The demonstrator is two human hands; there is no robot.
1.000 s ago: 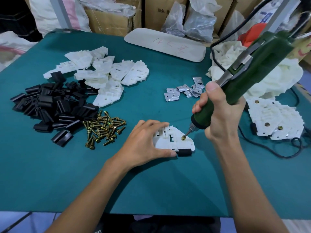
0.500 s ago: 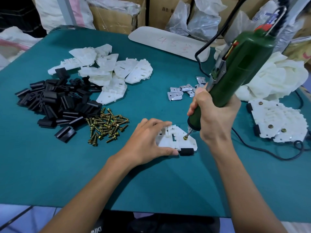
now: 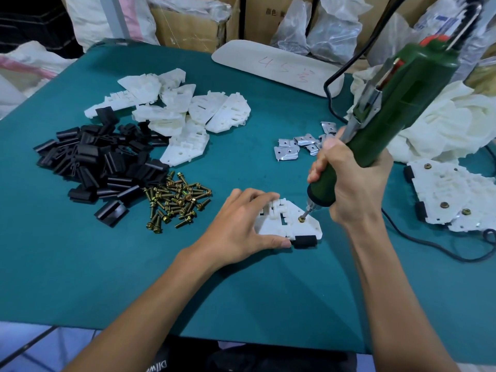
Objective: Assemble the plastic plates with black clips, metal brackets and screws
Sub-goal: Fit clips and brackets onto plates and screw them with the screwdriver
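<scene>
A white plastic plate (image 3: 303, 226) lies on the green table mat, with a black clip (image 3: 305, 241) on its near edge and a brass screw (image 3: 301, 219) in it. My left hand (image 3: 241, 224) lies over the plate's left side, fingers spread on top and thumb along the near edge. My right hand (image 3: 354, 183) grips a green electric screwdriver (image 3: 397, 111), tilted up to the right, with its bit on the screw. Left of the plate lie brass screws (image 3: 177, 200), black clips (image 3: 99, 162), loose white plates (image 3: 182, 111) and, farther back, metal brackets (image 3: 300, 146).
Finished plates (image 3: 456, 194) with clips and screws lie at the right, by a heap of white plastic parts (image 3: 451, 124). The screwdriver's black cable (image 3: 434, 245) trails over the mat at the right. A long white panel (image 3: 276, 68) lies at the far edge, with boxes and bags behind.
The screwdriver has swung more upright, and its bit stays on the screw. The screw's head now sits lower on the plate. My left hand keeps its place on the plate.
</scene>
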